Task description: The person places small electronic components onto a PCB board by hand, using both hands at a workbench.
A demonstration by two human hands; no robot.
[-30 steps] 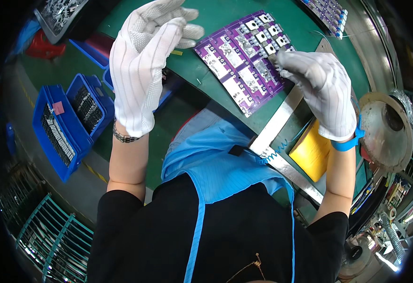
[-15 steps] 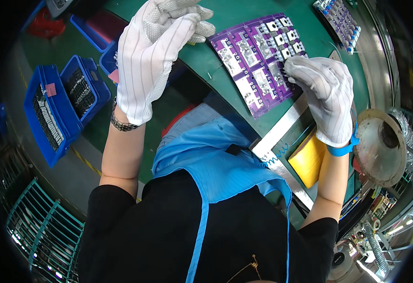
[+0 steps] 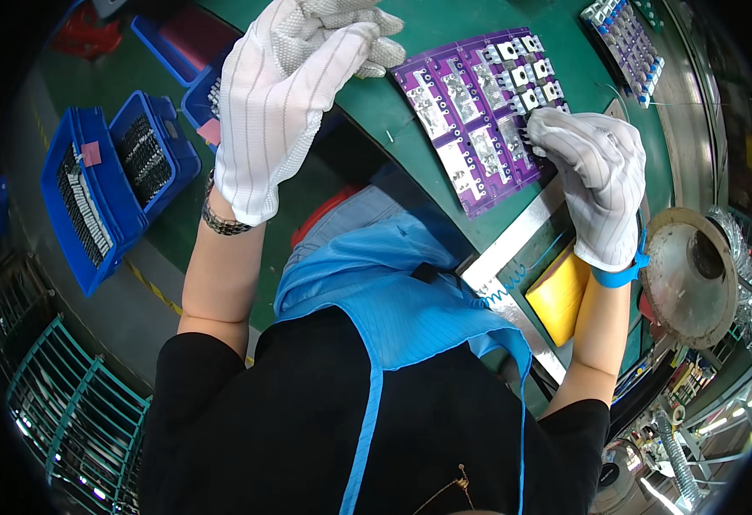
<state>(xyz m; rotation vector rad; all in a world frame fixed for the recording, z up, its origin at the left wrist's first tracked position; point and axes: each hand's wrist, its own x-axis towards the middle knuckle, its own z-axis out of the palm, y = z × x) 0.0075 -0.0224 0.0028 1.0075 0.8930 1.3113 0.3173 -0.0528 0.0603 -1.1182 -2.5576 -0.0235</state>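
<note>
A purple circuit board (image 3: 479,120) lies tilted on the green tabletop (image 3: 367,116). Silvery patches cover much of it, and several black transistors (image 3: 520,75) with metal tabs sit at its far right part. My right hand (image 3: 591,176), in a white glove, is closed at the board's right side, fingertips pinched together just below those transistors; whatever is between them is hidden. By the board's left corner hovers my gloved left hand (image 3: 286,103), its fingers curled toward the thumb. I cannot make out what it holds.
Blue bins (image 3: 106,273) with rows of small parts stand at the left. A second populated board (image 3: 621,51) lies at the far right. Nearer are a metal bar (image 3: 513,245), a yellow pad (image 3: 560,296) and a round metal hood (image 3: 689,279). A blue strap (image 3: 621,275) circles my right wrist.
The view has shifted slightly, so the board appears a little further right and lower. Both hands keep nearly the same pose, the right still pinching at the board.
</note>
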